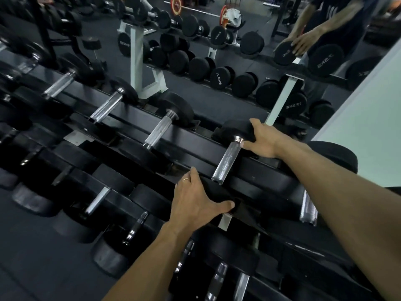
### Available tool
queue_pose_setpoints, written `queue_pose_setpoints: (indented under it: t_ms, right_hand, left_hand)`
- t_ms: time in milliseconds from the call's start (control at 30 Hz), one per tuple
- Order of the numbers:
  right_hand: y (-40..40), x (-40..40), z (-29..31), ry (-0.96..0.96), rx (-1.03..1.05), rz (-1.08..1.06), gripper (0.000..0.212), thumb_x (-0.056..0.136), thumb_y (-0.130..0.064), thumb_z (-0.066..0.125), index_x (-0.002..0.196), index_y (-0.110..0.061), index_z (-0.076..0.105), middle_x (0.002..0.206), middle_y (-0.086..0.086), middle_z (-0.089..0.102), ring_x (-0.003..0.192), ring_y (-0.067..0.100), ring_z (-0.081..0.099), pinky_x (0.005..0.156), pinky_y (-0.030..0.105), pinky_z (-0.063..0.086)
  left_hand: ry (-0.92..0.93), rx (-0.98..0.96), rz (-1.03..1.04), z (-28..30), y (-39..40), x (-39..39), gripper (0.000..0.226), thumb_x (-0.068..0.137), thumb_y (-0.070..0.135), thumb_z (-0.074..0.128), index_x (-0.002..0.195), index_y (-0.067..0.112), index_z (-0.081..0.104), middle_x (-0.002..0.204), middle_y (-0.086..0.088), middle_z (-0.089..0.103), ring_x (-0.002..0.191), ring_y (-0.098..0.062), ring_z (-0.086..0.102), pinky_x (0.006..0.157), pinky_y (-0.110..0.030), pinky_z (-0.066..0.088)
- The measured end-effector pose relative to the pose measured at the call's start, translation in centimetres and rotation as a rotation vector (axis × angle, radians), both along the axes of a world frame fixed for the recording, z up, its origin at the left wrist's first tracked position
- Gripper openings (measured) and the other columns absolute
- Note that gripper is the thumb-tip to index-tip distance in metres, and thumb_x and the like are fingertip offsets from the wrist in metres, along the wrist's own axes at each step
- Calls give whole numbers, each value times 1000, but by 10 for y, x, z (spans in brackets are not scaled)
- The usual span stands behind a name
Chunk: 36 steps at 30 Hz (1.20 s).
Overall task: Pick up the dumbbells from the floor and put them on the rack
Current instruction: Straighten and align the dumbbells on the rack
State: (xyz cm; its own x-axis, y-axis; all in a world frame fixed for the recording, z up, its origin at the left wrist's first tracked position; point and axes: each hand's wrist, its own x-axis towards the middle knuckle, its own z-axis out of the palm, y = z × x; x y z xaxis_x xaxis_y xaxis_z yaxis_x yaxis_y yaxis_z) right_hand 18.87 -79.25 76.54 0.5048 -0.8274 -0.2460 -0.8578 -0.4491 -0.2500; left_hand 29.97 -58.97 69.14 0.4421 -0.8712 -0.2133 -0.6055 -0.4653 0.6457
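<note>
A black dumbbell with a chrome handle [227,161] lies across the top tier of the black rack [256,170]. My left hand [195,200] grips its near head, thumb spread to the right, a ring on one finger. My right hand [262,140] grips the far head, thumb beside the handle's end. Both heads are partly hidden under my hands. The dumbbell rests in the rack's cradles.
Several more dumbbells [160,131] fill the top tier to the left, and others sit on the lower tiers [97,198]. A mirror [217,51] behind the rack reflects the rack and me. Another dumbbell head [338,155] sits to the right. Dark floor [32,257] lies lower left.
</note>
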Motion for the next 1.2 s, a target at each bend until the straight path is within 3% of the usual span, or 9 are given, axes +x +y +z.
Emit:
queue_pose_setpoints:
  t_ms: [100, 167, 267, 400, 533, 633, 733, 933, 1200]
  right_hand:
    - [4, -27, 7, 30, -123, 80, 81, 94, -39, 60, 156, -14, 14, 143, 19, 44, 128, 39, 49, 104, 47, 42]
    - [3, -49, 14, 43, -188, 91, 77, 95, -41, 59, 155, -13, 20, 145, 19, 43, 128, 39, 48, 106, 48, 41]
    - [-2, -86, 24, 55, -255, 75, 69, 95, -42, 57, 152, -13, 30, 142, 18, 47, 127, 39, 49, 108, 49, 38]
    - [-7, -137, 25, 14, -253, -2, 72, 93, -51, 56, 151, -13, 34, 143, 18, 46, 128, 39, 49, 107, 48, 39]
    - [-13, -172, 18, -103, -71, -36, 73, 86, -60, 60, 143, -17, 43, 137, 12, 54, 122, 33, 54, 97, 36, 43]
    - [-21, -184, 16, -158, -14, -25, 51, 84, -58, 67, 119, -23, 55, 119, 5, 65, 103, 26, 59, 86, 34, 44]
    - [-24, -187, 14, -171, -43, -8, 47, 82, -59, 67, 109, -22, 59, 106, 2, 64, 97, 26, 58, 85, 36, 46]
    - [-20, -190, 11, -190, -104, 1, 48, 85, -58, 65, 105, -15, 59, 95, 2, 64, 93, 26, 59, 87, 38, 45]
    - [-16, -190, 9, -158, -168, -16, 50, 86, -60, 61, 106, -15, 58, 94, 4, 66, 98, 29, 61, 92, 41, 43]
  left_hand:
    - [-121, -152, 34, 9, 3, -25, 122, 69, 73, 62, 154, 9, 3, 163, -10, 5, 150, -23, -6, 123, -43, 3]
    - [-185, -259, 38, 15, 0, -46, 114, 75, 71, 58, 154, 8, 5, 163, -11, 4, 150, -22, -12, 120, -38, -10]
    - [-182, -358, -9, 20, -3, -84, 107, 79, 69, 56, 154, 8, 10, 163, -10, 5, 150, -20, -11, 116, -31, -15]
    - [-88, -290, -36, 17, -2, -146, 107, 78, 74, 49, 155, 11, 8, 163, -8, 6, 150, -17, -9, 118, -32, -12]
    - [41, -186, 55, 14, -1, -192, 125, 58, 88, 35, 155, 14, 5, 164, -5, 6, 150, -18, -5, 123, -39, 2]
    - [117, -164, 140, 15, -3, -221, 135, 52, 88, 54, 154, 18, 0, 163, -4, 2, 150, -20, -4, 122, -40, 15]
    - [109, -189, 266, 15, -6, -243, 136, 54, 77, 70, 153, 19, -2, 161, -3, -2, 149, -23, -7, 121, -38, 15]
    - [80, -250, 254, 10, -6, -248, 132, 54, 65, 79, 153, 15, 7, 155, -3, 8, 145, -21, 7, 115, -30, 22]
    - [120, -267, 194, 6, -6, -228, 134, 53, 64, 81, 154, 18, 6, 153, 4, 11, 142, -16, 13, 115, -29, 25]
